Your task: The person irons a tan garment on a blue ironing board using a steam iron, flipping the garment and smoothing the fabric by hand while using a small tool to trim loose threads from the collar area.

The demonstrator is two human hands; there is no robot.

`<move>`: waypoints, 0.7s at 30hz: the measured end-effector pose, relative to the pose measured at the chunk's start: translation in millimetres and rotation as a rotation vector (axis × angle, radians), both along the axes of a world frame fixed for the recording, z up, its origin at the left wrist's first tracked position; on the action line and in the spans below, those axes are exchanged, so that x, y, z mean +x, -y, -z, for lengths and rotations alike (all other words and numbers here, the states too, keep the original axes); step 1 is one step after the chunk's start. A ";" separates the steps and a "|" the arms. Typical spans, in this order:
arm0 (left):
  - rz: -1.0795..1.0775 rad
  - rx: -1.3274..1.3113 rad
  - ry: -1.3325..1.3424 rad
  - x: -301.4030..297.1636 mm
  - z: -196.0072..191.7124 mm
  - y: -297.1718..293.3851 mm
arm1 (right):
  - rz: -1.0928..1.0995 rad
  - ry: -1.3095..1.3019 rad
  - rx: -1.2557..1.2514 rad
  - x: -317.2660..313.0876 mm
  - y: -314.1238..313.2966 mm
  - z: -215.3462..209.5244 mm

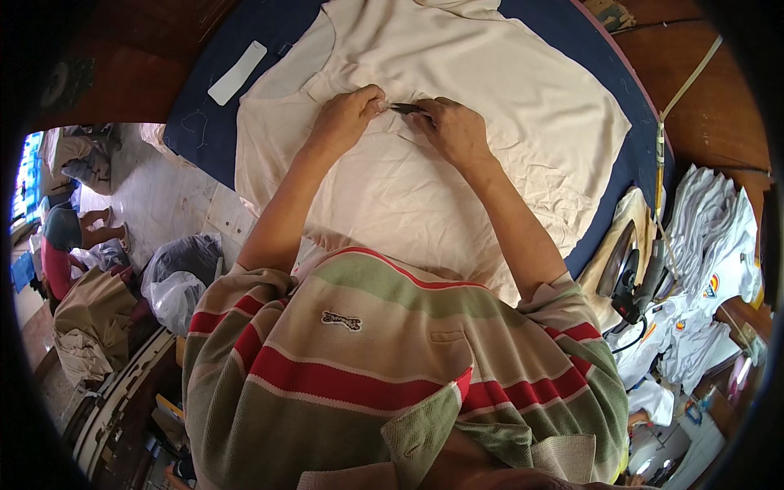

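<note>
A cream-coloured garment (392,188) lies spread and wrinkled over a dark blue covered table (204,131). My left hand (347,118) pinches a small gathered bit of its cloth near the middle. From the right, my right hand (453,131) is closed around a small dark pair of thread snips (404,108). The tip of the snips points left and meets the cloth just beside my left fingertips. Whether the blades are apart is too small to make out.
A white card-like piece (237,73) lies on the table at the upper left. An iron (625,278) stands at the right, beside stacked white shirts (710,237). Plastic bags (180,286) and a person's legs (94,229) show on the left floor.
</note>
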State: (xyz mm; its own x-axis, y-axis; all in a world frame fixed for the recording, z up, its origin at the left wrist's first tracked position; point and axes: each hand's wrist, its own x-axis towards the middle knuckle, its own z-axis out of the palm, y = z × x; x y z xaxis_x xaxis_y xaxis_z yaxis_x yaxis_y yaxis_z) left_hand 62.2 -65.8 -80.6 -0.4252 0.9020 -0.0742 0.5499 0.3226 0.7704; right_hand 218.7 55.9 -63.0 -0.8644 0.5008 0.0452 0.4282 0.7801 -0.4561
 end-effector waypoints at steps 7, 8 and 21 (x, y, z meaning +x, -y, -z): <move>-0.025 0.024 0.045 -1.1 2.9 2.2 | -0.035 -0.020 -0.016 -1.5 -1.4 2.6; -0.025 0.032 0.049 -2.8 5.6 4.7 | -0.040 -0.033 -0.033 0.1 -2.4 4.7; -0.307 0.167 -0.540 -6.1 11.4 24.5 | 0.278 -0.457 -1.398 -37.1 3.5 7.1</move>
State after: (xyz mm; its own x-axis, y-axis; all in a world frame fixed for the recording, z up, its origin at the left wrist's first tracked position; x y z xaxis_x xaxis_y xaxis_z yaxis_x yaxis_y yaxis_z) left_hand 56.0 -90.3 -92.0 -0.6039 0.7143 0.3536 0.7762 0.4261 0.4647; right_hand 181.5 52.4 -70.1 -0.7804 0.5085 -0.3638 0.1040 -0.4682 -0.8775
